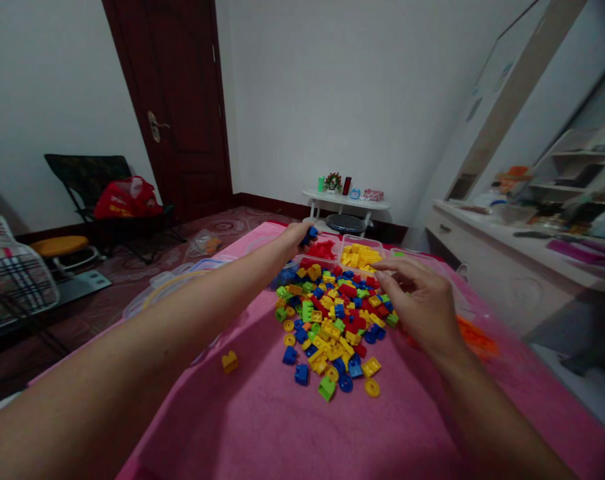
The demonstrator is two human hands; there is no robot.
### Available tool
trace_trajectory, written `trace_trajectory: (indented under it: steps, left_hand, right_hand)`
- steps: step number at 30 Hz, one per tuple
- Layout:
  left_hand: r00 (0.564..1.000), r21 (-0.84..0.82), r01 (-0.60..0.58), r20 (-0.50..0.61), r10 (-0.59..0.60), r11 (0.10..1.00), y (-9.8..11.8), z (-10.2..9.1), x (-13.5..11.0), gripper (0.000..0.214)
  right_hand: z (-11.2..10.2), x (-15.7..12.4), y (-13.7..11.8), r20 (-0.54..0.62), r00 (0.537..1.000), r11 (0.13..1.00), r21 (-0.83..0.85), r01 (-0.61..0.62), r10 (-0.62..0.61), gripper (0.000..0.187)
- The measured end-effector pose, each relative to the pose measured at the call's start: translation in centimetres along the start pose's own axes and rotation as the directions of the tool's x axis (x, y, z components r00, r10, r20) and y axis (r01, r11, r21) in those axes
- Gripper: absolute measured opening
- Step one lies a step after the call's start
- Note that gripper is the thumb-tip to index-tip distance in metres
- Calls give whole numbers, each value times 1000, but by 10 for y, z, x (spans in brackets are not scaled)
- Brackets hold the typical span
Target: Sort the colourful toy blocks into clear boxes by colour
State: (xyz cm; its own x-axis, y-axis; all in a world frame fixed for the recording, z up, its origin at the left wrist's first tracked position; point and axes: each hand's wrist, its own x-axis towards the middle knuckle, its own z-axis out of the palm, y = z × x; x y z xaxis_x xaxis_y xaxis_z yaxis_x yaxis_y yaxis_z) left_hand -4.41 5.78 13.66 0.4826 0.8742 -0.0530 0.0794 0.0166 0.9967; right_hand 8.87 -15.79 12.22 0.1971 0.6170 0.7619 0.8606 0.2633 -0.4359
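Observation:
A heap of small toy bricks (332, 320) in blue, yellow, red and green lies on a pink cloth (282, 427). My left hand (296, 237) reaches far over the heap, its fingers closed on a blue brick (310, 235) above clear bins. One bin holds red bricks (322, 250), another yellow bricks (361, 256), and a third holds blue bricks (285, 275), partly hidden by my arm. My right hand (417, 300) hovers at the heap's right edge, fingers curled and pinching among the bricks; what they hold is hidden.
A lone yellow brick (229, 361) lies left of the heap. Orange pieces (475, 337) sit at the cloth's right edge. Behind stand a small white table (346, 200), a dark door (177, 107), a folding chair with a red bag (125, 198), and a white counter (507, 253) at right.

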Motion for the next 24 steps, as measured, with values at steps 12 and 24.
trace_trajectory:
  steps: [12,24]
  left_hand:
    - [815,800,-517,350,462,305,-12,-63,-55,25]
    - [792,804,-593,572,-212,-48,-63,-71,-188,23]
  right_hand:
    - [-2,0,4,11,1000,1000,-29,7,-6,13]
    - [-2,3,-3,1,1000,1000,-22,11,-11,14]
